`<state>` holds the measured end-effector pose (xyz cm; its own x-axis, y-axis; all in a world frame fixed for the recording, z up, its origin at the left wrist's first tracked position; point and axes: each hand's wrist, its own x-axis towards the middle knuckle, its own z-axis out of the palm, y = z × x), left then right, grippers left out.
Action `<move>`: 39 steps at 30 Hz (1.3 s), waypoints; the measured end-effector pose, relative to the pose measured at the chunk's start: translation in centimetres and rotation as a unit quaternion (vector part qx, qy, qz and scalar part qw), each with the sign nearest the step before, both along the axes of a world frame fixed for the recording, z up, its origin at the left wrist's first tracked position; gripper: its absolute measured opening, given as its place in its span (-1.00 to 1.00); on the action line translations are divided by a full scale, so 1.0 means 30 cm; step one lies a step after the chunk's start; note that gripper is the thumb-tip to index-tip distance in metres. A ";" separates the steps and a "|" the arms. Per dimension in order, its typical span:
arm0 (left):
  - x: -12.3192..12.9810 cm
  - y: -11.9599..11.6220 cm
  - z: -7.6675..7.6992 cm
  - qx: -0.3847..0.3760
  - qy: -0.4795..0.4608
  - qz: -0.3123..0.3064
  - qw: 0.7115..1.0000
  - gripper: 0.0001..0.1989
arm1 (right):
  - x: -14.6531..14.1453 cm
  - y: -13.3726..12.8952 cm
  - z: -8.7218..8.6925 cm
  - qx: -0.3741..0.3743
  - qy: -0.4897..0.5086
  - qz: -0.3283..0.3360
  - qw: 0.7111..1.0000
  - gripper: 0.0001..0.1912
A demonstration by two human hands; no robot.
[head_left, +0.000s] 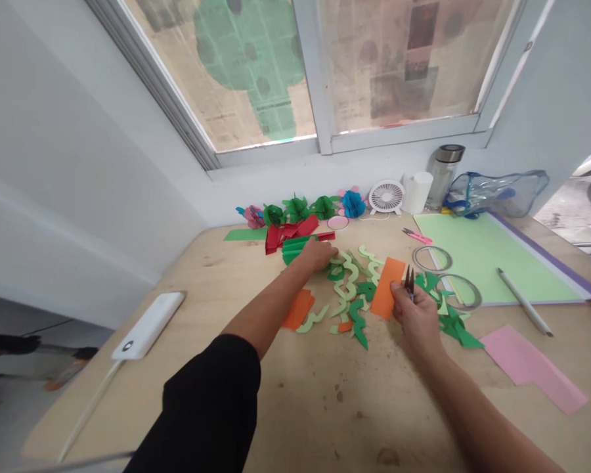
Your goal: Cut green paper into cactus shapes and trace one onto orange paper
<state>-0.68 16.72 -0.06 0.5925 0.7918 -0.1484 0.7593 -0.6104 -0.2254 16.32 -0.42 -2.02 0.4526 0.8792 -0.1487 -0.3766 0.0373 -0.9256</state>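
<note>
Two hands [319,254] [418,316], one held orange strip [385,289]

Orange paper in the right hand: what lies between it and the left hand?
In the head view, pale green wavy strips and darker green scraps lie between the orange paper and the left hand.

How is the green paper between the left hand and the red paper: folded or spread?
Folded: the green paper shows parallel, accordion-like ridges across its surface.
</note>
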 end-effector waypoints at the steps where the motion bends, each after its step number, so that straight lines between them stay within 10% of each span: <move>1: 0.001 0.003 -0.003 0.000 0.004 -0.008 1.000 -0.75 | -0.001 -0.001 0.000 0.001 -0.006 0.000 1.000 -0.56; 11: 0.003 0.039 -0.033 0.001 0.006 -0.038 0.999 -0.78 | -0.005 -0.003 -0.001 0.004 -0.017 0.003 1.000 -0.55; 39: 0.011 0.181 -0.010 -0.093 -0.054 0.138 0.985 -0.44 | -0.007 -0.004 -0.009 -0.013 -0.014 0.024 1.000 -0.56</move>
<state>-0.36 22.16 -0.36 0.3792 0.8898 -0.2538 0.9153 -0.4009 -0.0377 16.11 -0.55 -2.29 0.4136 0.8962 -0.1605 -0.3519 -0.0052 -0.9360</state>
